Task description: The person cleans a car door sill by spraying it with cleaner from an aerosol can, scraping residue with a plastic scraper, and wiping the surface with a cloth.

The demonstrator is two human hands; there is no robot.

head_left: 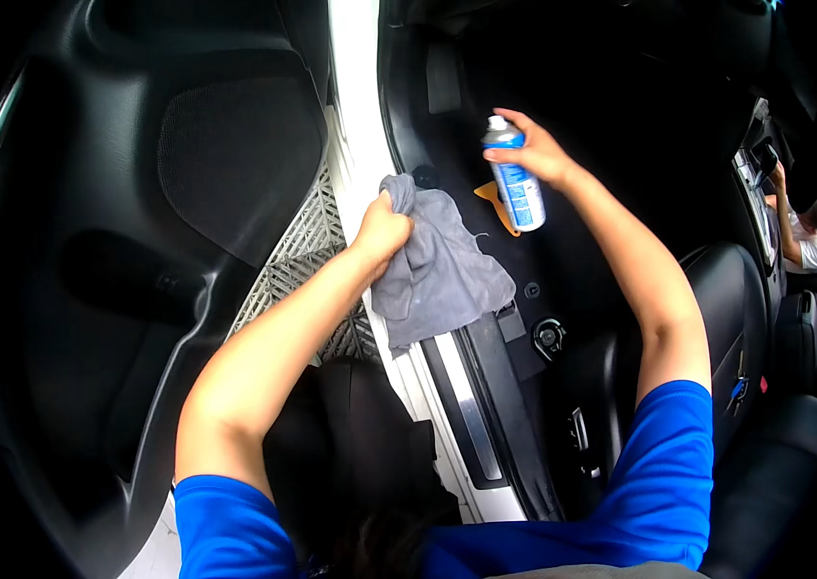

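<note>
My left hand (384,232) is closed on a bunched corner of a grey cloth (447,275), which hangs over the white door sill. In my right hand (536,152) is a blue and silver spray can (517,188), held near its top and slightly tilted above the car floor. A white cap or nozzle sits at the can's top; whether a finger presses it, I cannot tell. Behind the can, partly hidden by it, lies an orange-yellow flat tool (493,205) on the dark floor.
The open black car door (90,193) stands at my left, with a grey floor grating (307,236) beneath. A metal sill plate (466,410) runs along the doorway. The black front seat (727,299) is at right. Another person (799,232) is at the far side.
</note>
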